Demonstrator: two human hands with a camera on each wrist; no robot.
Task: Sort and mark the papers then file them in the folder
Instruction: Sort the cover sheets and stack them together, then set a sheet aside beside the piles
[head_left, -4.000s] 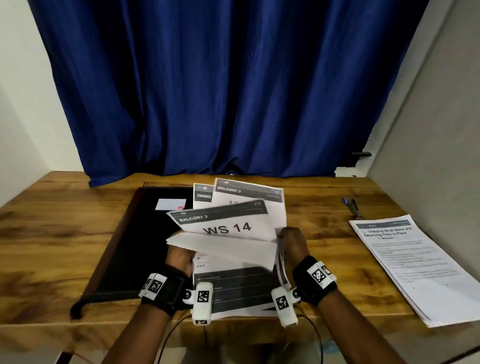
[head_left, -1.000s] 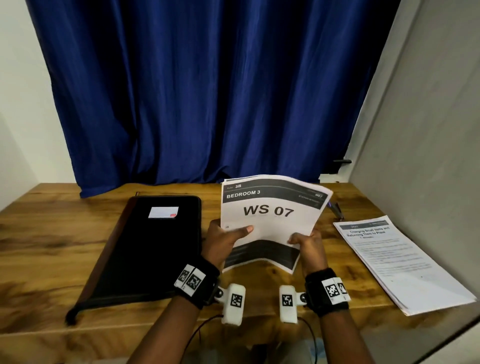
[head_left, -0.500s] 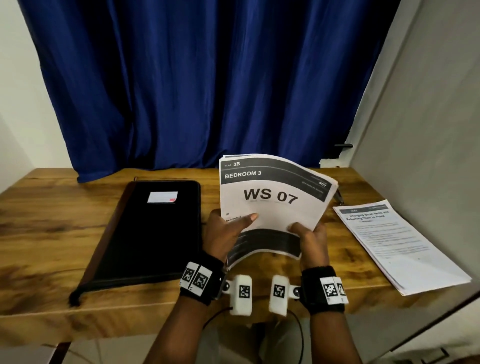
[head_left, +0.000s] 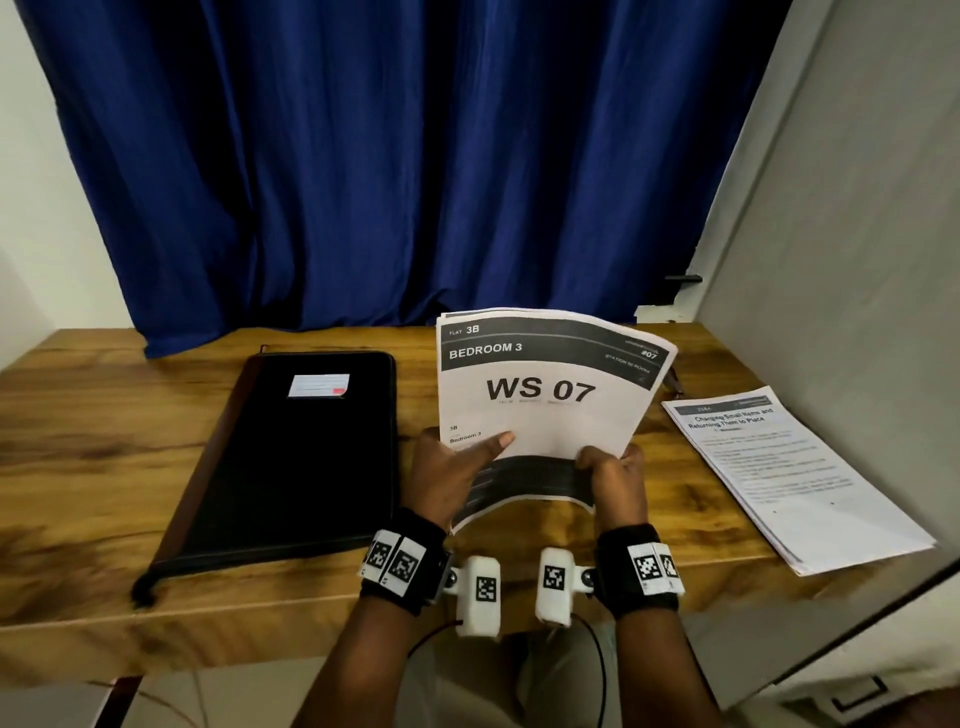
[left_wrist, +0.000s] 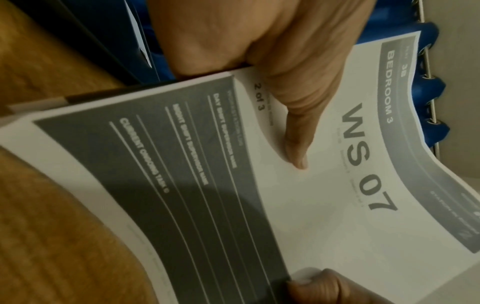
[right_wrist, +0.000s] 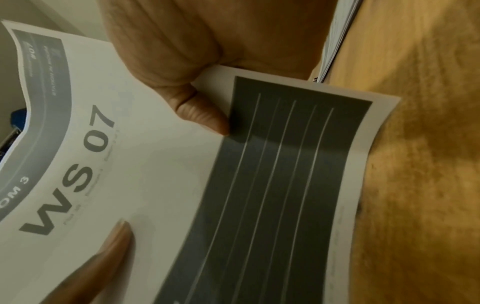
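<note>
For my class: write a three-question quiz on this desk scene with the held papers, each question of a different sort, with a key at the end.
1. True or false: the black folder lies closed on the wooden table.
2. Which label heads the stack of papers held up by the left hand and right hand? A) WS 14 B) WS 07 C) WS 03
3. Fill in: the second paper pile lies at the table's ____ side.

Key: 1 true; 2 B; 3 right.
</note>
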